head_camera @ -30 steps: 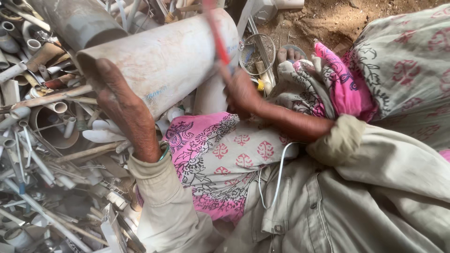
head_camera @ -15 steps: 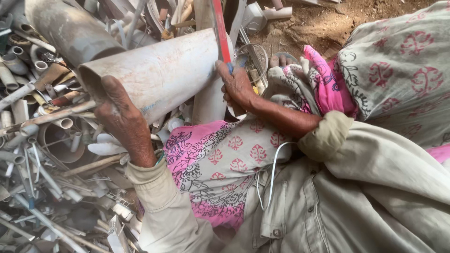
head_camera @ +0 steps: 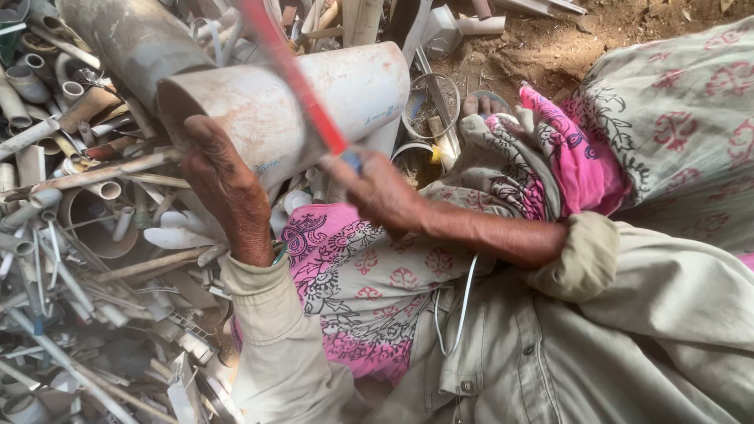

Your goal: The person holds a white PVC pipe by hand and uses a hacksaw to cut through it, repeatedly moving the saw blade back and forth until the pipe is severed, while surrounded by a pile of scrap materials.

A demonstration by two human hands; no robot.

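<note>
A wide dirty white plastic pipe [head_camera: 330,94] lies across my lap, its open end toward the left. My left hand [head_camera: 224,184] rests on the rim of that open end, fingers curled over it. My right hand [head_camera: 377,188] is closed around the handle of a long red tool [head_camera: 290,71], blurred by motion, which slants up across the front of the pipe. My knees are covered by pink and white patterned cloth [head_camera: 369,275]. A bare foot [head_camera: 483,106] shows beyond the pipe.
A heap of scrap plastic pipes and fittings [head_camera: 71,235] fills the left side. Another big grey pipe [head_camera: 133,39] lies behind the held one. Brown dirt ground [head_camera: 550,47] is at the top right. A white cord [head_camera: 463,298] hangs over my shirt.
The view has shifted so the pipe sits more to the right. My right hand has swung the red tool down and left across the pipe. My left hand stays on the pipe's rim.
</note>
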